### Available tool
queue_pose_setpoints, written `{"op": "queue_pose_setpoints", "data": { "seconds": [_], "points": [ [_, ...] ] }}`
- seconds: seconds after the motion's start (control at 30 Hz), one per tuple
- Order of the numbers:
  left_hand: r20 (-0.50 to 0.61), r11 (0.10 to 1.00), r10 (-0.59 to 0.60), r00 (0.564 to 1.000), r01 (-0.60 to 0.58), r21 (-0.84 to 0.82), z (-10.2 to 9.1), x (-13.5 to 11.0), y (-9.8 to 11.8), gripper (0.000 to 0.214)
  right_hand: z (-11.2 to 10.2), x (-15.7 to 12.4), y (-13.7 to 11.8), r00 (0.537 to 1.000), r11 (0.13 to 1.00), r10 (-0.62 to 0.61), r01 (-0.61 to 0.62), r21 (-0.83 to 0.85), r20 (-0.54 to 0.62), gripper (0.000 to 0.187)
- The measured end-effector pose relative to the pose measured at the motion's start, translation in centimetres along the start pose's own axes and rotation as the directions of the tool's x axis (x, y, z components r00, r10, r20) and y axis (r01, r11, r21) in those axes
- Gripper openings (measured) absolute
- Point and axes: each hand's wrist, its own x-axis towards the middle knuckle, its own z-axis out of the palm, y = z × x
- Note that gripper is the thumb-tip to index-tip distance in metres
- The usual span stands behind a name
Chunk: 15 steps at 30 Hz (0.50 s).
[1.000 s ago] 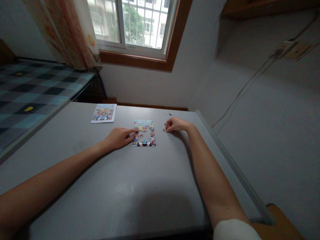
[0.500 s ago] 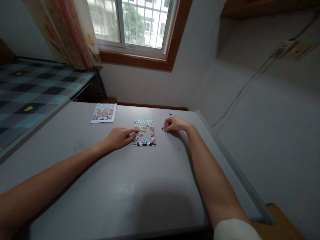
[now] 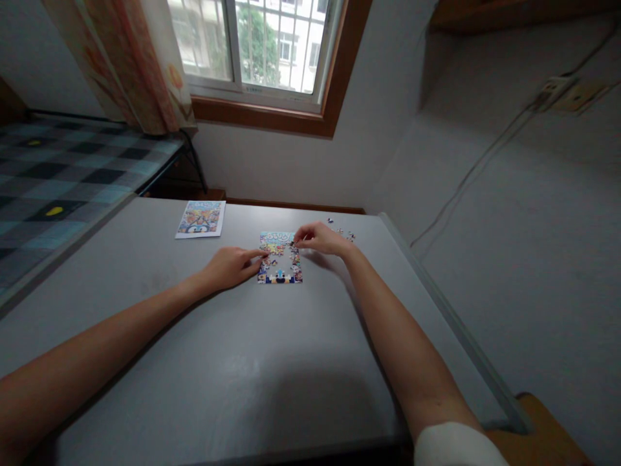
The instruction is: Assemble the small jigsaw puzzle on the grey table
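A small colourful jigsaw puzzle (image 3: 280, 259) lies part-built on the grey table (image 3: 242, 362), with a gap in its middle. My left hand (image 3: 231, 266) rests at the puzzle's left edge, fingers curled, a fingertip pressing on the edge. My right hand (image 3: 317, 238) hovers over the puzzle's upper right corner, its fingers pinched together on a small puzzle piece that I can barely make out. A few loose puzzle pieces (image 3: 342, 232) lie scattered on the table just right of that hand.
A printed reference picture (image 3: 200, 219) lies at the far left of the table. A bed with a checked cover (image 3: 58, 175) stands to the left. The window (image 3: 252, 45) and wall are behind; the table's right edge (image 3: 451, 317) runs close to the side wall.
My right hand has moved left from the loose pieces to the puzzle's upper right corner, uncovering the pieces. My left hand has stayed at the puzzle's left edge.
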Motion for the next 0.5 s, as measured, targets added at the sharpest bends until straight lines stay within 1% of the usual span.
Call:
{"op": "queue_pose_setpoints", "data": {
  "seconds": [0.13,0.27,0.5],
  "points": [
    [-0.006,1.0,0.011,1.0,-0.011,0.003,0.1,0.0,-0.1,0.043,1.4,0.6,-0.6,0.999,0.999,-0.037,0.037,-0.023,0.031,0.011],
    [-0.008,1.0,0.006,1.0,-0.006,-0.004,-0.1,-0.1,0.0,0.043,2.6,1.0,-1.0,0.999,0.998,-0.028,0.029,-0.051,0.022,0.012],
    [-0.011,1.0,0.0,1.0,-0.001,-0.019,0.1,0.0,-0.1,0.042,3.6,1.1,-1.0,0.998,0.999,-0.048,0.049,-0.011,0.041,0.013]
  ]
}}
